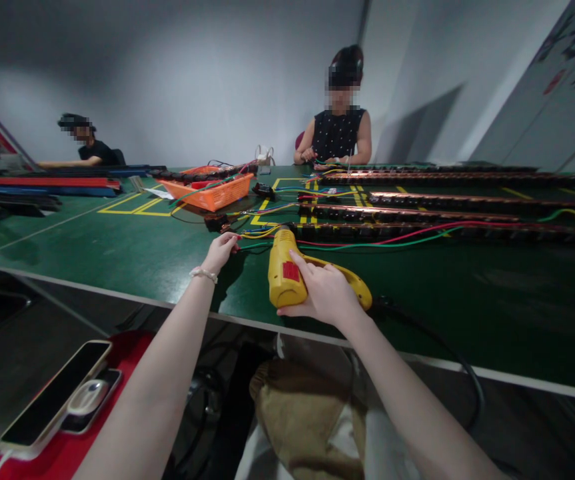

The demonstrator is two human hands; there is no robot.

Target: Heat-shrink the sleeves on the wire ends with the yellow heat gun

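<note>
My left hand (pixel 223 249) reaches over the near edge of the green bench (pixel 132 248), arm almost straight and angled inward, the wrist ringed by a pale bracelet (pixel 204 273). Thumb and fingertips pinch together on the wire ends (pixel 250 247), where red and green show; which strands I grip exactly is too small to tell. My right hand (pixel 330 288) grasps a yellow heat gun (pixel 283 263) just inside that same edge, forearm slanting in from the right, index finger laid forward along the casing and thumb tucked beneath the rear. The gun's nozzle points away from me toward the far edge, its handle off to the right, and a black cord (pixel 447 337) trails from it over the near edge.

Just past my left fingertips sits a small dark part (pixel 217 222). Beyond the nozzle, dark bars with copper-coloured strips (pixel 407 212) run toward the right end of the bench, red and green leads lying along the nearest. An orange basket (pixel 220 193) stands left of the bars, nearer the far edge. At that far edge, a co-worker in a dotted top (pixel 340 137) works with both hands low; another person (pixel 98 152) sits near the far left corner.
</note>
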